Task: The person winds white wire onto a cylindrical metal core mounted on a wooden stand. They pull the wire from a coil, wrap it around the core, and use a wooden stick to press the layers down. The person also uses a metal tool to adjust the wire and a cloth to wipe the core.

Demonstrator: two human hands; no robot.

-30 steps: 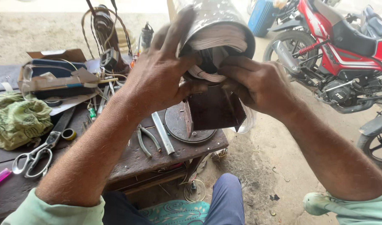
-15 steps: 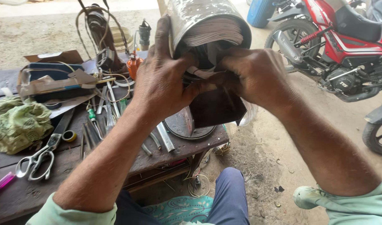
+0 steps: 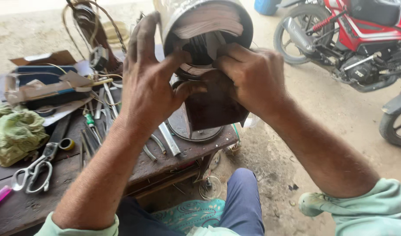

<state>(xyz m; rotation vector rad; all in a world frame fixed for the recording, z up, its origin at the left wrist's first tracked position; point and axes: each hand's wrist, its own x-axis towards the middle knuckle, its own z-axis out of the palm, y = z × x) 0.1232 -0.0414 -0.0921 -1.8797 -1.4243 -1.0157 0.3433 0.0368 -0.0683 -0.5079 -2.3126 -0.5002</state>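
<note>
Left hand grips the rim of a metal motor housing, our fingers spread up its outer wall and the thumb pressed into the open mouth. Right hand grasps the opposite side of the rim, fingertips curled inside against the pale insulation paper and windings. We hold the housing tilted, mouth toward us, above the far edge of the wooden worktop. A dark brown sheet hangs just below both hands, touching the right palm. Beneath it, a round metal plate lies on the worktop. Just left of it lie pliers and flat metal strips. Further left: scissors, a green cloth, an open cardboard box. A red motorcycle stands on the ground, well apart at the right.
</note>
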